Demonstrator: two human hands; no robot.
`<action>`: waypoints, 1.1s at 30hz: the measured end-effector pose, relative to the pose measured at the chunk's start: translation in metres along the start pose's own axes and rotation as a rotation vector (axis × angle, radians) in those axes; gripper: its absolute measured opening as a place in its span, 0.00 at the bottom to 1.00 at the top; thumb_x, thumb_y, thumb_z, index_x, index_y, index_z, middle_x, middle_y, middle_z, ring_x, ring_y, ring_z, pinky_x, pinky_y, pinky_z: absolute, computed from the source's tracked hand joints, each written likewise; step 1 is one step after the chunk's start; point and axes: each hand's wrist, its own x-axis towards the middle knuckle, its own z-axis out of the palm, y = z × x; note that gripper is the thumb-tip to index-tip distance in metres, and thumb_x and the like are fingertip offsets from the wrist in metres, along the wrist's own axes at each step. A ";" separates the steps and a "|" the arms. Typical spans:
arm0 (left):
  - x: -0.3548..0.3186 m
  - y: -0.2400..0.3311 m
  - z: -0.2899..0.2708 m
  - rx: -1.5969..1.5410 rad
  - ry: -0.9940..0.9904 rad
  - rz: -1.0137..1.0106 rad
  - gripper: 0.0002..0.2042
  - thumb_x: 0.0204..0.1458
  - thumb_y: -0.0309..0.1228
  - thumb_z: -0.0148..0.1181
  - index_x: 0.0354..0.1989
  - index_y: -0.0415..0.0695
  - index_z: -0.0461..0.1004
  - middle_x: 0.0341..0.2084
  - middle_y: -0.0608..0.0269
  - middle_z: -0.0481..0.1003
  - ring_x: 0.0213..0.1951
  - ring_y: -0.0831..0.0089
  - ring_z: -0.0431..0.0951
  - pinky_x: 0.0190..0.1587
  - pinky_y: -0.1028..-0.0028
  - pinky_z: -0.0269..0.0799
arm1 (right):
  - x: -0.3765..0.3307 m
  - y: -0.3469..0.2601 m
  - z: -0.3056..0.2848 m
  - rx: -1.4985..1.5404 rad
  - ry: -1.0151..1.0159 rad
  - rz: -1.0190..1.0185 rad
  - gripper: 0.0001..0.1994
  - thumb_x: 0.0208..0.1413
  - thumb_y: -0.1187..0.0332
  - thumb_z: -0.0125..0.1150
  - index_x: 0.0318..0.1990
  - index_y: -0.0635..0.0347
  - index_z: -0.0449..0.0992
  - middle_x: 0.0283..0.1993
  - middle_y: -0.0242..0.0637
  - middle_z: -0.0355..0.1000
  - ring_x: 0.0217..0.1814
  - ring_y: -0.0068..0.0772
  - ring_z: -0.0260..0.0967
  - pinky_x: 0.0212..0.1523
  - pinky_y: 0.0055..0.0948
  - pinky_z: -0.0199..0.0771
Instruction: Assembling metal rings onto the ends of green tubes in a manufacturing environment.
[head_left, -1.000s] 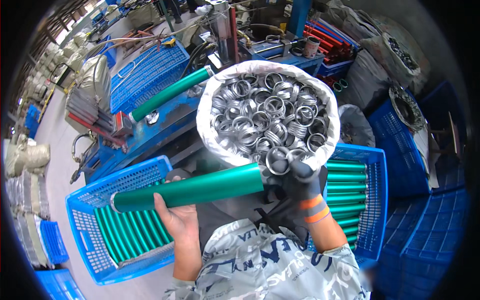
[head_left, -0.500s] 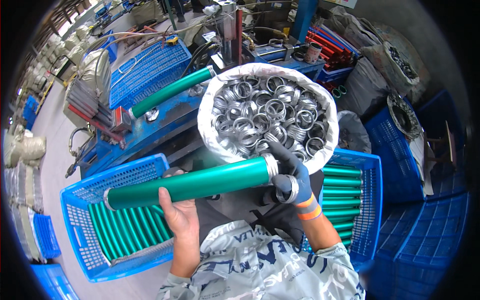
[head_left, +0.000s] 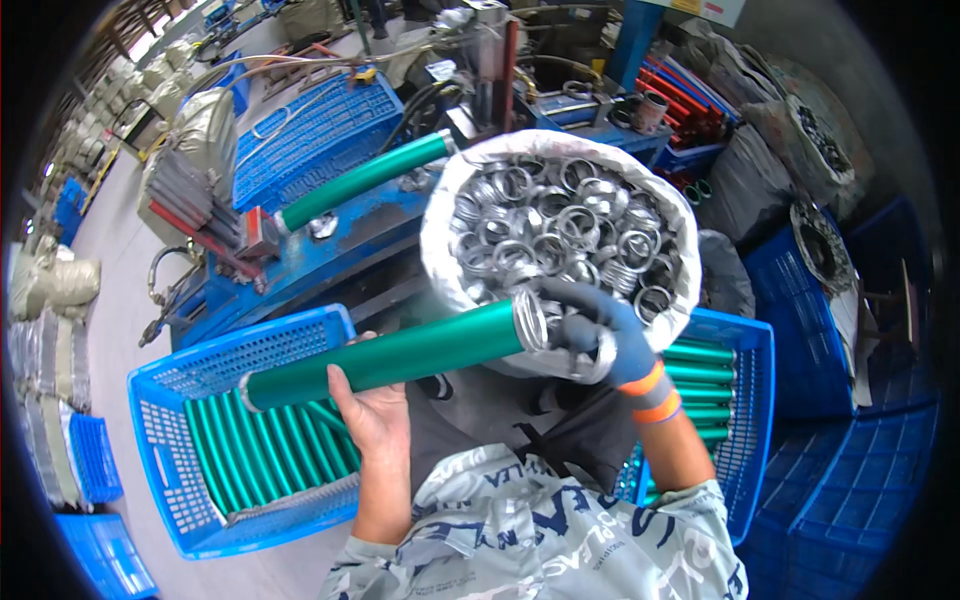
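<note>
A green metal tube (head_left: pixel 400 355) lies across in front of me, its right end slightly higher. My left hand (head_left: pixel 375 405), bare, is wrapped around it left of its middle. A silver ring (head_left: pixel 530 320) sits on the tube's right end, and a thinner silver rim shows at the left end. My right hand (head_left: pixel 615 340), in a dark glove with an orange-striped cuff, is at that right end with its forefinger near the ring. Another loose silver ring (head_left: pixel 603 358) is held in its curled fingers. Behind stands a white sack (head_left: pixel 440 265) full of silver rings (head_left: pixel 580 225).
Blue crates stand at both sides of my legs: the left crate (head_left: pixel 165 475) and the right crate (head_left: pixel 755 430) hold several green tubes. Beyond, a blue machine bench (head_left: pixel 340 250) carries another green tube (head_left: pixel 365 180). More sacks (head_left: pixel 750 180) and stacked blue crates (head_left: pixel 850 470) are at the right.
The view has shifted a little, so the sack and bench appear further right. My right hand has drawn slightly away from the tube's end, with the loose ring still in it.
</note>
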 end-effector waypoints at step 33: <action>0.000 0.004 -0.015 0.015 -0.011 -0.004 0.22 0.74 0.49 0.66 0.67 0.49 0.78 0.66 0.57 0.81 0.69 0.63 0.82 0.69 0.54 0.84 | 0.033 0.053 0.081 0.019 0.046 -0.321 0.57 0.67 0.59 0.74 0.91 0.69 0.38 0.67 0.39 0.71 0.62 0.29 0.71 0.68 0.29 0.71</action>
